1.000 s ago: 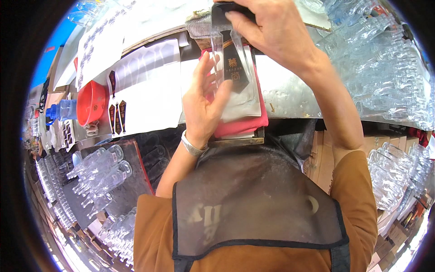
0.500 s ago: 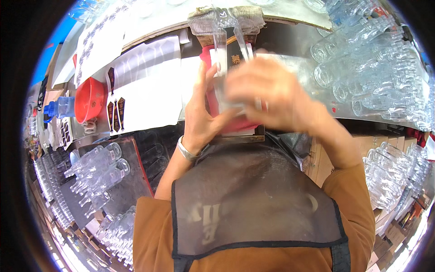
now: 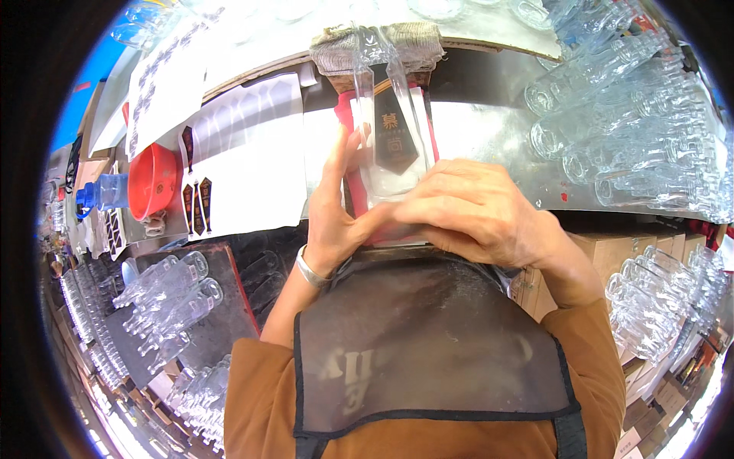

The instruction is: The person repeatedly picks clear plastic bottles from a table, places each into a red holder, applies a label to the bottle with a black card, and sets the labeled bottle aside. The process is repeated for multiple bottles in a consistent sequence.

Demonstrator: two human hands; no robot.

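A clear glass bottle [image 3: 415, 141] lies with its neck away from me in a wooden cradle. Its neck rests on a folded pale cloth [image 3: 336, 50]. On its upper face sits a dark, pointed label [image 3: 395, 145] with gold characters. My left hand [image 3: 332, 222] is wrapped round the bottle's left side, the thumb reaching across near its base. Over the base end bends my right hand [image 3: 478, 206], its fingers pressed together and their tips close to my left thumb. Whether they pinch anything is hidden. Red material [image 3: 354, 191] shows beneath the bottle.
Left of the cradle lies a white label sheet [image 3: 260, 168] with several dark labels, beside a red bowl [image 3: 153, 180] and a blue-capped plastic bottle [image 3: 107, 191]. Many clear glass bottles [image 3: 612, 130] lie stacked at right. More bottles [image 3: 172, 298] lie lower left; cardboard boxes [image 3: 585, 252] stand below right.
My right hand has moved down toward me, from over the middle of the bottle to its base end, uncovering the dark label. My left hand keeps its hold.
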